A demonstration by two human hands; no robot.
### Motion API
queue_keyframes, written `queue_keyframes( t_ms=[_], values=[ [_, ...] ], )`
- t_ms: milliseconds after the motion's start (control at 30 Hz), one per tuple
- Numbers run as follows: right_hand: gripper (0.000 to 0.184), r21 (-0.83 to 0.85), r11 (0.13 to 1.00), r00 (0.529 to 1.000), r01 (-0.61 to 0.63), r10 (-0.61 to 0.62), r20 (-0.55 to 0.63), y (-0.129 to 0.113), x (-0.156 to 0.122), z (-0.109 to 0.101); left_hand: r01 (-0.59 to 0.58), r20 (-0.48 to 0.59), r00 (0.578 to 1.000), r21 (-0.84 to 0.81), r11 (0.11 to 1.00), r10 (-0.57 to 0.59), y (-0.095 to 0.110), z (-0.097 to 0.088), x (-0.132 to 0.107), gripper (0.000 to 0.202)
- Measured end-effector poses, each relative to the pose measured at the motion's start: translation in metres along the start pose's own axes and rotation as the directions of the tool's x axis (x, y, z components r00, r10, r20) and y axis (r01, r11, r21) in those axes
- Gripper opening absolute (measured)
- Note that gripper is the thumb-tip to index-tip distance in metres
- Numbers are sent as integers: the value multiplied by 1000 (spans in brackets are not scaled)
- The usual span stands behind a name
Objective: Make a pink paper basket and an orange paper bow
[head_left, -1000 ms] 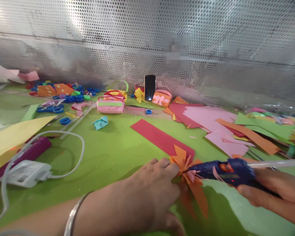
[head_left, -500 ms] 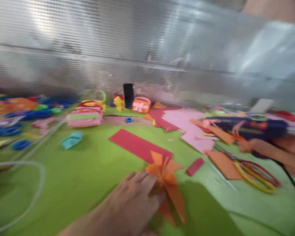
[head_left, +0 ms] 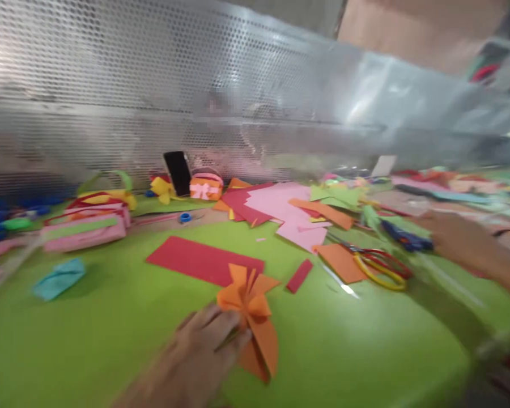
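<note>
My left hand (head_left: 204, 345) pinches the lower left side of an orange bow (head_left: 255, 309) made of folded craft sheet, just above the green tabletop (head_left: 344, 345). Behind the bow lies a flat red strip (head_left: 195, 259), partly covered by its upper loops. To the bow's right is a small red piece (head_left: 299, 276). My right hand (head_left: 459, 235) reaches in from the right side, its fingertips at a dark blue tool (head_left: 406, 236). Blur hides whether the fingers grip it. Scissors with yellow and red handles (head_left: 382, 269) lie nearer the middle, beside an orange sheet (head_left: 338, 262).
Pink sheets (head_left: 280, 207) and other scraps spread across the back. A phone (head_left: 177, 173) leans near an orange bag with a pink bow (head_left: 206, 187). Small pink bags (head_left: 85, 232) and a turquoise folded piece (head_left: 59, 279) stand on the left. A perforated metal panel (head_left: 153, 73) rises behind.
The view has swung right, so everything shifts left. My right hand was at a dark blue glue gun; that gun no longer shows clearly. My left hand still holds the orange bow.
</note>
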State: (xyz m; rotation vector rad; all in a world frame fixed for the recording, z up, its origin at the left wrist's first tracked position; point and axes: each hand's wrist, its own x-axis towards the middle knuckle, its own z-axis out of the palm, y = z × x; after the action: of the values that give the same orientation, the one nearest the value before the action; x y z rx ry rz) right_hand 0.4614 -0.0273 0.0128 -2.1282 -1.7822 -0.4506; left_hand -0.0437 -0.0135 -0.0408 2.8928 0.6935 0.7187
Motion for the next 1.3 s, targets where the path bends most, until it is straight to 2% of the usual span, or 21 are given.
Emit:
queue_keyframes(
  t_ms=[67, 100, 167, 200, 233, 300, 400, 500, 633, 767, 933, 1033, 1167, 1300],
  values=[
    [27, 88, 992, 995, 95, -93, -29, -33, -7, 6, 26, 134, 991, -8, 1000, -24, 6, -11, 5, 52],
    [28, 145, 971, 981, 188, -179, -72, -56, -15, 8, 40, 189, 981, -12, 999, -37, 8, -15, 8, 52],
    [27, 270, 820, 862, 505, -493, -113, -112, -40, 5, 81, 287, 955, -25, 996, -70, 10, -22, 12, 54],
    [23, 300, 741, 796, 601, -591, -134, -140, -53, 2, 103, 328, 940, -27, 994, -89, 12, -26, 14, 56],
    [20, 334, 664, 728, 669, -676, -115, -168, -66, 0, 125, 359, 927, -23, 992, -109, 15, -30, 16, 57],
    [19, 395, 600, 680, 696, -727, -96, -212, -84, -3, 158, 387, 911, -3, 987, -144, 21, -39, 21, 58],
    [18, 426, 539, 636, 726, -762, -120, -244, -88, 0, 179, 394, 903, 18, 984, -172, 29, -48, 26, 61],
    [16, 405, 508, 601, 760, -787, -140, -249, -78, 7, 182, 433, 883, 35, 983, -179, 31, -51, 27, 60],
    [20, 477, 507, 613, 717, -785, -88, -249, -68, 14, 177, 443, 880, 36, 984, -174, 28, -47, 23, 54],
    [18, 571, 515, 657, 639, -752, -58, -258, -60, 15, 167, 370, 917, -10, 986, -151, 26, -40, 14, 41],
    [17, 638, 675, 767, 370, -609, 199, -275, -54, 17, 126, 259, 957, 41, 991, -132, 28, -34, 5, 37],
    [17, 636, 725, 798, 265, -535, 277, -281, -53, 22, 117, 232, 965, 35, 993, -122, 25, -30, 5, 39],
    [17, 648, 727, 822, 227, -500, 272, -282, -55, 31, 78, 277, 958, -10, 997, -72, 13, -15, 8, 37],
    [17, 662, 717, 844, 221, -481, 239, -282, -58, 36, 42, 319, 947, 13, 999, -44, 2, -3, 8, 35]
  ],
)
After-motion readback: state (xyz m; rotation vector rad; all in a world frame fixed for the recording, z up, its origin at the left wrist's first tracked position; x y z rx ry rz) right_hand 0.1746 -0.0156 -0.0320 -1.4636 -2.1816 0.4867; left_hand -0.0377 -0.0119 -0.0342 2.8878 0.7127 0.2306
